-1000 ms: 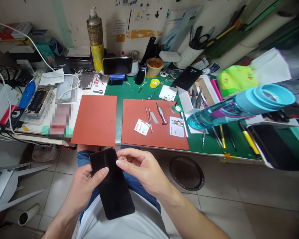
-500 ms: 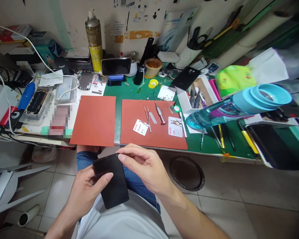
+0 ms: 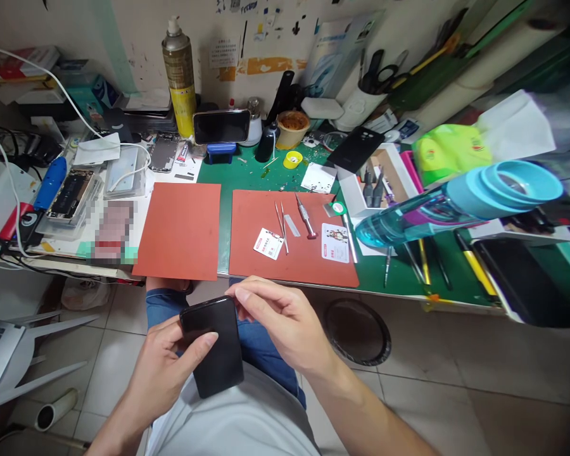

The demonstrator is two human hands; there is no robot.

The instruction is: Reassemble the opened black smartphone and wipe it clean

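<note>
A black phone is tilted above my lap, its dark face towards me. My left hand is wrapped round its left side, thumb lying across the front. At the phone's upper right corner is my right hand, thumb and index finger pinched together; anything between those fingertips is too small to make out. Beyond the hands, a red-brown mat bears tweezers, a small screwdriver and two white cards. Another red-brown mat lies to its left.
A blue water bottle leans over the right side of the green bench. At the back stand a spray can and a propped phone. Pens and a black phone lie at the right edge.
My right thumb has come off the phone's front at the upper corner, and the fingers have shifted slightly right. The left hand still holds the phone, which has turned slightly.
</note>
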